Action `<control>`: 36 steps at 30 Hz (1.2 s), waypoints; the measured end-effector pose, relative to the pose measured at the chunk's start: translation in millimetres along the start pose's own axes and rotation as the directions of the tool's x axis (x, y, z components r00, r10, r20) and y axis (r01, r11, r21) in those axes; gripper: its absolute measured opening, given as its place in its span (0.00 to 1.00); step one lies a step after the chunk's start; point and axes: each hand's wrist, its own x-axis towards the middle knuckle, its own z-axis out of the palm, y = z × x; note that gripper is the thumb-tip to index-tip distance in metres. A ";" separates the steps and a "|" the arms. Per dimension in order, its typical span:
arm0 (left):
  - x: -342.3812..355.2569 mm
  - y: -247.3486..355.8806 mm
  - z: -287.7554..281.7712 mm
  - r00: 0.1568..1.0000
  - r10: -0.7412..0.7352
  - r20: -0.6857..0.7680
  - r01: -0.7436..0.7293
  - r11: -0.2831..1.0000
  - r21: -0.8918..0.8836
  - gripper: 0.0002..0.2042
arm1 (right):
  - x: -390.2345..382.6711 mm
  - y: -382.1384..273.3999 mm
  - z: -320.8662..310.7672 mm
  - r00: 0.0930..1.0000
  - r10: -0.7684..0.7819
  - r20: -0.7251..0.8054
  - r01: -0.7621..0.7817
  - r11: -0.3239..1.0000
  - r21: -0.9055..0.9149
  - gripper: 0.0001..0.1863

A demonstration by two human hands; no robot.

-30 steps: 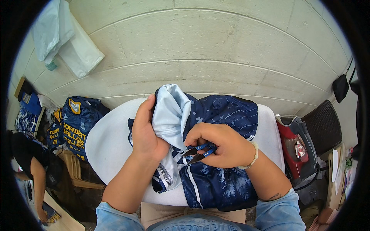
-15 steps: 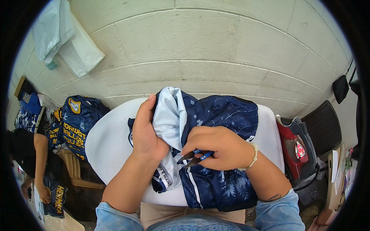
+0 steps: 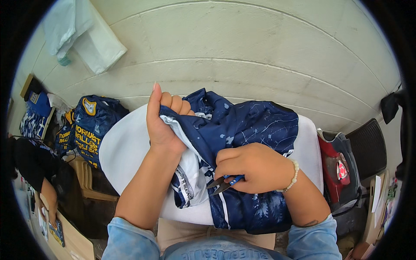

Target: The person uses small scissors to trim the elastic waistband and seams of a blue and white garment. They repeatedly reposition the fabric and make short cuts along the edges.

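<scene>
My left hand (image 3: 164, 132) grips the folded edge of a navy patterned garment (image 3: 260, 123), with the fingers curled around the fabric and the thumb upright. A pale lining shows below that hand, and a white printed band (image 3: 190, 186) hangs at the garment's lower left. My right hand (image 3: 251, 167) is closed on small blue-handled snips (image 3: 223, 184), their dark blades apart and pointing left over the white trim. The garment lies bunched on a white padded board (image 3: 123, 151) in front of my body, partly covering it.
Navy-and-yellow jerseys (image 3: 89, 128) are piled at left beside a plastic chair (image 3: 89, 184). A co-worker (image 3: 37, 173) works at a pale table (image 3: 73, 240). Plastic bags (image 3: 99, 52) hang on the block wall. At right are a red-and-grey iron-like appliance (image 3: 329, 173) and a dark chair (image 3: 368, 147).
My left hand has risen and turned, folding the navy cloth over most of the light-blue lining. My right hand with the snips sits slightly lower. The view has shifted slightly.
</scene>
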 end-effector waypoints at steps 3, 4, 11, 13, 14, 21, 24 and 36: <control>0.3 0.0 -3.4 0.999 -0.001 0.034 0.000 1.000 0.023 0.28 | 0.3 0.8 1.4 1.000 0.008 0.003 -0.008 0.999 -0.039 0.13; 0.3 0.2 -3.6 0.999 -0.008 0.047 0.007 1.000 0.016 0.26 | 0.9 1.1 1.5 1.000 0.002 -0.002 -0.002 0.999 -0.045 0.13; 2.5 6.7 4.8 0.846 0.504 0.174 -0.508 0.662 0.550 0.09 | -7.6 -1.3 -19.2 0.939 0.044 -0.341 0.026 0.980 0.198 0.13; 0.3 10.3 11.1 0.782 0.520 0.345 -0.588 0.430 0.685 0.10 | -15.4 -4.5 -23.7 0.900 0.129 -0.416 0.063 0.907 0.417 0.13; -6.5 12.5 14.0 0.857 0.366 0.363 -0.507 0.470 0.723 0.11 | -16.7 -2.7 -27.5 0.898 0.078 -0.433 0.139 0.884 0.447 0.12; -37.4 -2.0 30.0 0.882 -0.278 0.381 -0.274 0.354 0.894 0.11 | -12.9 2.5 -24.7 0.732 0.147 -0.665 0.124 0.932 0.342 0.12; -43.3 -2.1 33.7 0.815 -0.503 0.286 -0.091 0.376 0.922 0.11 | -3.6 4.4 -19.0 0.613 0.179 -0.769 0.102 0.948 0.302 0.13; -25.2 6.3 20.0 0.997 -0.072 -0.035 0.078 0.972 0.221 0.17 | 3.2 12.6 -9.4 0.705 0.503 -0.501 -0.260 0.839 0.477 0.20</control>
